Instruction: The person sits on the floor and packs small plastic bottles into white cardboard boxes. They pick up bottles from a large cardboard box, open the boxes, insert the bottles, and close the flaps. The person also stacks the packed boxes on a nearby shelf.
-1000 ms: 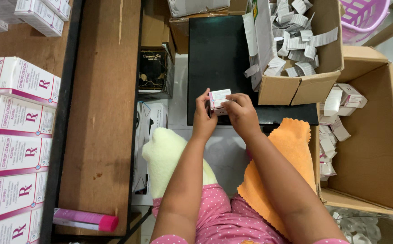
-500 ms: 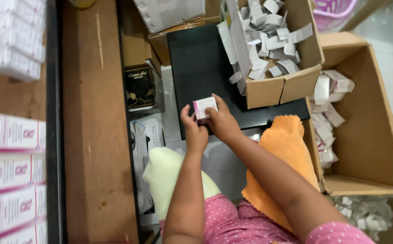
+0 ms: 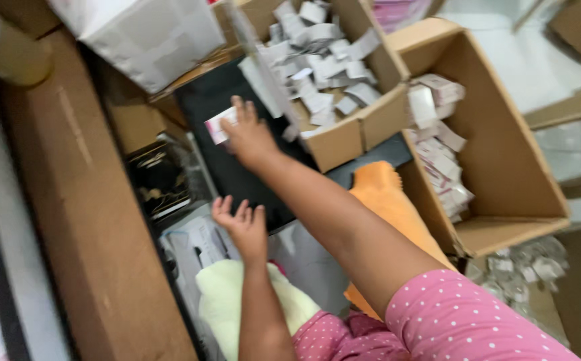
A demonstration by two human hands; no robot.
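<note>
Reaching toward the upper centre of the frame, the right hand (image 3: 250, 137) has its grip closed on a small white carton (image 3: 218, 126) over the black tray (image 3: 200, 107). Left hand (image 3: 240, 224), fingers spread and empty, hovers lower centre above the bench (image 3: 83, 220).

Count: two open cardboard boxes (image 3: 344, 134) (image 3: 504, 187); one small carton (image 3: 218, 125) in my right hand (image 3: 250, 137), 11 o'clock; folded leaflets roughly twenty, blurred.

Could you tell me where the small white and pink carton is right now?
The small white and pink carton is upper left of centre in the head view, held in the right hand over the black surface, beside the cardboard box of folded slips.
</note>
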